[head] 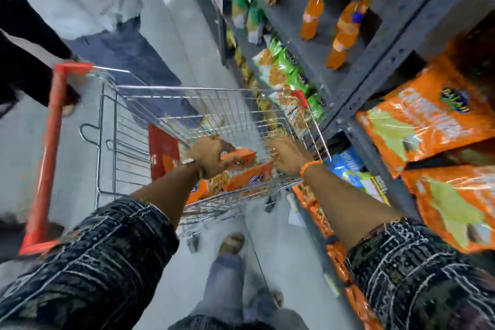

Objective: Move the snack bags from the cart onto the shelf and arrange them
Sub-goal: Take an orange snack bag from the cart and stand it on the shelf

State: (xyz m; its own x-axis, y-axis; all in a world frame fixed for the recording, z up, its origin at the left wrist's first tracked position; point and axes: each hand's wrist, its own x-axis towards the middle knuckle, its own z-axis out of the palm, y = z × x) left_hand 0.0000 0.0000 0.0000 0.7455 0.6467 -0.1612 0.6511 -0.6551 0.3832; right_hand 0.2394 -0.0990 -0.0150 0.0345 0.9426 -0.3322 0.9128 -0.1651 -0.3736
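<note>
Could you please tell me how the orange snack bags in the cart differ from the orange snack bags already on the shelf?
The bags in the cart lie loose and jumbled in the wire basket, while the bags on the shelf lie in neat overlapping rows. The left hand is closing on a cart bag and the right hand reaches in beside it; nobody touches the shelf bags. Both sets have orange packaging.

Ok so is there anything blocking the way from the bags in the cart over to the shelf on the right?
Only the cart's own wire side, which stands between the orange snack bags and the shelf, so they must be lifted over it. Both hands, left hand and right hand, are already inside the basket at the bags.
</note>
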